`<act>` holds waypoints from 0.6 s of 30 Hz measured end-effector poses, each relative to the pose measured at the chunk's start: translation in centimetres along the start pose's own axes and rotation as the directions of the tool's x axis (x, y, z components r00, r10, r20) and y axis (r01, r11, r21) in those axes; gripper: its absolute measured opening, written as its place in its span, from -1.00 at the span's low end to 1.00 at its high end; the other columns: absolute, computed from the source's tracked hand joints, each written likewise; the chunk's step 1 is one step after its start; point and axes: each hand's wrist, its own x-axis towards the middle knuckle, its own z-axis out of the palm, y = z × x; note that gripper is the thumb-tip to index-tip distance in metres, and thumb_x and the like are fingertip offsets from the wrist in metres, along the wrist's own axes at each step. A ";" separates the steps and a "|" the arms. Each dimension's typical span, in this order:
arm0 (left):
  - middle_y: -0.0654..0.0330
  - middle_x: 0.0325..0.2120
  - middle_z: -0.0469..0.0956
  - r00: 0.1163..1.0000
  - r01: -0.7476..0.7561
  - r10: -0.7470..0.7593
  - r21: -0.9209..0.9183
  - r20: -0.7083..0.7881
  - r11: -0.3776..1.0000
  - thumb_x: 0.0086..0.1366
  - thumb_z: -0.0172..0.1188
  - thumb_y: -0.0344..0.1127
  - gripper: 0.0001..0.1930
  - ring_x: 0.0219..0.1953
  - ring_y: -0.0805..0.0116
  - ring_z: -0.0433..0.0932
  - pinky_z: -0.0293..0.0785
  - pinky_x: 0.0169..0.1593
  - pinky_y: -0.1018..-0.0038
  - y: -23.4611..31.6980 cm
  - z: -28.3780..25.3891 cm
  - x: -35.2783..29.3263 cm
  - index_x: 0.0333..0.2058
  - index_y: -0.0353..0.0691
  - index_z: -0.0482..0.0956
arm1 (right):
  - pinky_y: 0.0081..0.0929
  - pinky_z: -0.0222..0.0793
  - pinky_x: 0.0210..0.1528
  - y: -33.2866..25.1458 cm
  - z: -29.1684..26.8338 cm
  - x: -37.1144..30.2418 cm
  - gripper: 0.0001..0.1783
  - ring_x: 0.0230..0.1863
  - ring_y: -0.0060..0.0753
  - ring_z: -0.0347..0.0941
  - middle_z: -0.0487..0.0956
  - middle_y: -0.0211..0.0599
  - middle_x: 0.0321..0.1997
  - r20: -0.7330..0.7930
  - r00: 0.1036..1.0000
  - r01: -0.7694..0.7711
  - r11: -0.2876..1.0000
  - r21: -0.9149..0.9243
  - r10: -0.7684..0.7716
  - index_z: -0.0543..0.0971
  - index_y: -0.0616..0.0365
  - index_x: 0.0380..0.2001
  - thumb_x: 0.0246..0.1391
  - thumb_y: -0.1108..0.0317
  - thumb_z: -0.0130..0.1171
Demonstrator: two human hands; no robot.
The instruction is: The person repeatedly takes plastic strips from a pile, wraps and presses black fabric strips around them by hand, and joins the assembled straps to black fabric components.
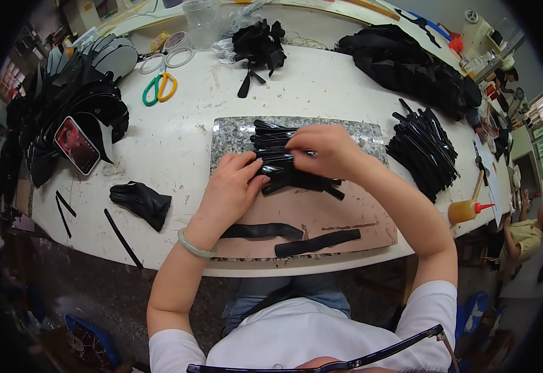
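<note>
A bundle of glossy black strips [276, 135] lies crosswise on a granite slab [234, 128]. At the bundle's left ends my left hand [237, 183] presses down, thumb and fingertips drawn together on a strip. My right hand [326, 151] is curled over the right part of the bundle, its fingers closed on a strip; its fingertips are partly hidden. Nearer to me, two flat matte black strips, one on the left [262, 231] and one on the right [318, 242], rest on the brown board [371, 211] covering the slab's near part.
Another pile of black strips [422, 152] lies right of the slab, near a glue bottle [467, 212] with a red tip. Scissors [159, 88], a phone [77, 145] and a folded black piece [142, 204] are on the left. Black material [408, 68] is heaped at the back right.
</note>
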 end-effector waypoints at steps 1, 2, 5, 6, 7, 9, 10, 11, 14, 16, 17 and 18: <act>0.01 -0.11 0.55 1.000 0.004 -0.004 -0.002 -0.003 1.000 0.13 0.33 -0.37 -0.68 -0.07 0.06 0.48 0.45 0.02 0.29 0.0 -0.1 0.0 -0.14 -0.40 0.61 | -0.49 0.51 -0.20 0.6 -0.6 -0.9 -0.83 -0.35 -0.33 0.60 0.66 -0.17 -0.34 -0.028 0.985 -0.162 0.976 0.149 0.168 0.64 0.25 -0.36 -0.11 0.48 0.27; 0.01 -0.11 0.55 1.000 0.001 -0.001 0.024 0.002 1.000 0.13 0.33 -0.37 -0.68 -0.07 0.05 0.48 0.45 0.02 0.30 -0.1 -0.2 -0.3 -0.15 -0.41 0.61 | -0.51 0.50 -0.18 0.5 -1.7 -1.6 -0.87 -0.33 -0.48 0.58 0.67 -0.25 -0.32 -0.053 0.948 -0.292 0.924 0.248 0.314 0.64 0.25 -0.34 -0.02 0.48 0.24; -0.01 -0.11 0.55 1.000 -0.019 0.019 0.029 0.006 0.999 0.13 0.33 -0.38 -0.68 -0.07 0.04 0.48 0.46 0.02 0.30 0.2 -0.2 0.1 -0.15 -0.42 0.60 | -0.37 0.52 -0.03 1.9 -5.8 -5.1 -0.82 -0.24 -0.30 0.62 0.65 -0.10 -0.28 -0.144 0.834 -0.275 0.628 0.729 0.532 0.55 0.34 -0.22 0.18 0.47 0.04; -0.02 -0.11 0.55 1.000 -0.027 0.027 0.029 0.009 0.999 0.14 0.32 -0.38 -0.67 -0.07 0.04 0.48 0.45 0.02 0.31 0.2 -0.2 0.3 -0.15 -0.43 0.59 | -0.25 0.54 -0.04 2.5 -7.2 -6.6 -0.81 -0.23 -0.18 0.62 0.63 -0.07 -0.30 -0.169 0.794 -0.251 0.567 0.785 0.585 0.53 0.33 -0.20 0.18 0.47 0.01; -0.02 -0.11 0.55 1.000 -0.025 0.025 0.021 0.011 0.999 0.14 0.32 -0.38 -0.67 -0.07 0.04 0.48 0.45 0.02 0.31 0.3 -0.3 0.5 -0.15 -0.43 0.59 | -0.31 0.56 -0.08 2.6 -8.5 -7.8 -0.80 -0.26 -0.20 0.64 0.64 -0.08 -0.33 -0.185 0.755 -0.193 0.483 0.854 0.629 0.52 0.38 -0.20 0.17 0.47 0.04; -0.05 -0.10 0.54 0.999 -0.011 0.010 0.039 0.032 0.999 0.14 0.31 -0.39 -0.67 -0.06 0.02 0.48 0.45 0.02 0.32 0.5 -0.8 0.4 -0.13 -0.44 0.57 | -0.38 0.57 -0.21 1.7 -10.2 -9.3 -0.81 -0.35 -0.27 0.62 0.63 -0.12 -0.39 -0.073 0.778 -0.237 0.400 0.885 0.624 0.54 0.34 -0.20 0.17 0.46 0.05; -0.05 -0.10 0.54 0.999 -0.002 0.000 0.037 0.036 0.999 0.14 0.31 -0.39 -0.67 -0.06 0.02 0.48 0.45 0.02 0.32 0.7 -0.8 0.2 -0.13 -0.44 0.57 | -0.43 0.57 -0.28 0.4 -10.8 -9.7 -0.81 -0.41 -0.33 0.62 0.63 -0.14 -0.42 0.009 0.787 -0.287 0.353 0.891 0.617 0.55 0.33 -0.20 0.16 0.46 0.08; -0.06 -0.10 0.54 1.000 0.005 -0.006 0.036 0.021 0.999 0.14 0.30 -0.41 -0.67 -0.06 0.02 0.48 0.45 0.03 0.31 0.8 -0.8 0.2 -0.12 -0.44 0.56 | -0.47 0.55 -0.36 -1.6 -11.0 -9.4 -0.82 -0.46 -0.40 0.60 0.62 -0.19 -0.44 0.181 0.756 -0.492 0.365 0.790 0.629 0.57 0.30 -0.20 0.15 0.44 0.12; -0.06 -0.09 0.54 0.998 0.029 -0.026 0.047 -0.050 0.998 0.15 0.27 -0.44 -0.69 -0.07 0.01 0.49 0.45 0.02 0.30 1.1 -1.9 -0.8 -0.12 -0.43 0.57 | -0.57 0.47 -0.51 -7.4 -7.7 -7.3 -0.80 -0.57 -0.57 0.56 0.61 -0.33 -0.50 0.609 0.628 -0.777 0.423 0.465 0.484 0.62 0.25 -0.21 0.14 0.37 0.23; -0.05 -0.09 0.54 0.994 0.019 -0.015 0.032 -0.109 0.999 0.15 0.26 -0.46 -0.71 -0.08 0.01 0.50 0.45 0.02 0.29 2.4 -2.6 -1.4 -0.13 -0.41 0.57 | -0.60 0.46 -0.50 -9.4 -5.8 -6.9 -0.79 -0.56 -0.60 0.57 0.60 -0.37 -0.51 0.720 0.568 -0.805 0.447 0.389 0.397 0.61 0.25 -0.25 0.15 0.33 0.23; -0.03 -0.13 0.53 0.995 0.002 -0.004 -0.014 -0.100 1.000 0.14 0.25 -0.48 -0.74 -0.11 0.02 0.49 0.45 -0.01 0.28 3.2 -3.3 -2.1 -0.16 -0.41 0.57 | -0.60 0.46 -0.50 -9.6 -4.8 -6.6 -0.79 -0.56 -0.60 0.57 0.60 -0.37 -0.51 0.723 0.571 -0.804 0.445 0.394 0.390 0.61 0.25 -0.25 0.15 0.33 0.23; 0.00 -0.17 0.53 0.996 -0.021 0.014 -0.072 -0.090 0.997 0.14 0.25 -0.49 -0.76 -0.13 0.04 0.48 0.45 -0.04 0.27 3.9 -3.5 -2.7 -0.19 -0.40 0.57 | -0.60 0.46 -0.50 -9.7 -4.2 -6.5 -0.80 -0.56 -0.58 0.57 0.60 -0.36 -0.52 0.776 0.491 -0.855 0.389 0.343 0.396 0.61 0.27 -0.28 0.15 0.33 0.22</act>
